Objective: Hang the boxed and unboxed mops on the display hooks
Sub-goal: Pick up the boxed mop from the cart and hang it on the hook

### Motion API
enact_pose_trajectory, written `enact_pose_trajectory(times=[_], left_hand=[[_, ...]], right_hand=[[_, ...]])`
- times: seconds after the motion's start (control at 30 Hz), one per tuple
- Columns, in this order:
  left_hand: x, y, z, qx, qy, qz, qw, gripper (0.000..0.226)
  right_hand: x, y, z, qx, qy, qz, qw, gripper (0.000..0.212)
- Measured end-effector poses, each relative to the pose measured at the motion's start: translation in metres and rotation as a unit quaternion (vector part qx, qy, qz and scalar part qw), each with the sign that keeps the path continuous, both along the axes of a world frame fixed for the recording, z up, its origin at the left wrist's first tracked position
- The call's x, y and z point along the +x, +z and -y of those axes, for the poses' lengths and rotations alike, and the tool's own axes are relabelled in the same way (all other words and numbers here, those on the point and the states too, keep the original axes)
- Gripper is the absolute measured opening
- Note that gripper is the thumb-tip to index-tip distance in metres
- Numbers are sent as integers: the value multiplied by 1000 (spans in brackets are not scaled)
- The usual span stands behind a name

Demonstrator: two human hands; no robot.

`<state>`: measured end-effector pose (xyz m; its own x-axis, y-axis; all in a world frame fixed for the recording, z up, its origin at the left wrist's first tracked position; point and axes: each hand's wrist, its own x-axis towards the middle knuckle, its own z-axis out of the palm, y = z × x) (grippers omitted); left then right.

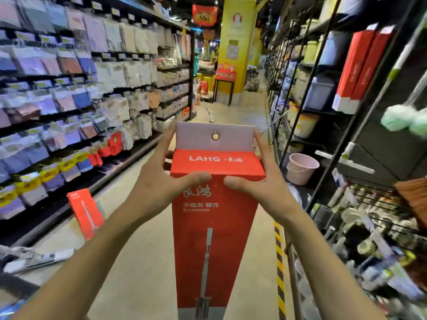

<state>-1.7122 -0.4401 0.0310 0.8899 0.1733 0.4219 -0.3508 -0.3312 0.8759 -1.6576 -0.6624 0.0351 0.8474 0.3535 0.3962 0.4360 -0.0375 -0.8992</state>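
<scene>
Both hands, left [161, 179] and right [258, 181], grip the top of the red boxed mop [215, 227], thumbs on its front, upright in the aisle. The long cardboard carton looks stiff and fairly light; its pale hang tab [215, 136] should take the hook.

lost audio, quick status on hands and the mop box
Left hand and right hand both grip red mop box near its top. Not hung yet. Hang tab unobstructed.

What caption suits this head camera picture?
Both hands, left hand and right hand, grip a red boxed mop upright in a shop aisle.
</scene>
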Motion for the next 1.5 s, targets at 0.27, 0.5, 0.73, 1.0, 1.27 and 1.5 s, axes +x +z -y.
enact_pose_trajectory(times=[0.27,0.5,0.73,1.0,1.27,1.5], left_hand=[[103,21,-1,19,-61,-2,998,124],[208,21,10,22,-90,-9,996,119],[331,30,30,37,-108,-15,993,117],[449,38,47,30,-122,-4,992,122],[543,38,57,33,-128,1,991,115],[649,32,54,17,-154,-21,988,118]], right_hand=[[82,9,0,24,-60,3,998,118],[174,4,10,46,-88,6,995,115],[288,4,30,45,-105,5,993,118],[399,17,46,48,-105,20,993,117],[488,16,56,28,-134,22,990,118],[583,12,52,25,-164,18,986,112]])
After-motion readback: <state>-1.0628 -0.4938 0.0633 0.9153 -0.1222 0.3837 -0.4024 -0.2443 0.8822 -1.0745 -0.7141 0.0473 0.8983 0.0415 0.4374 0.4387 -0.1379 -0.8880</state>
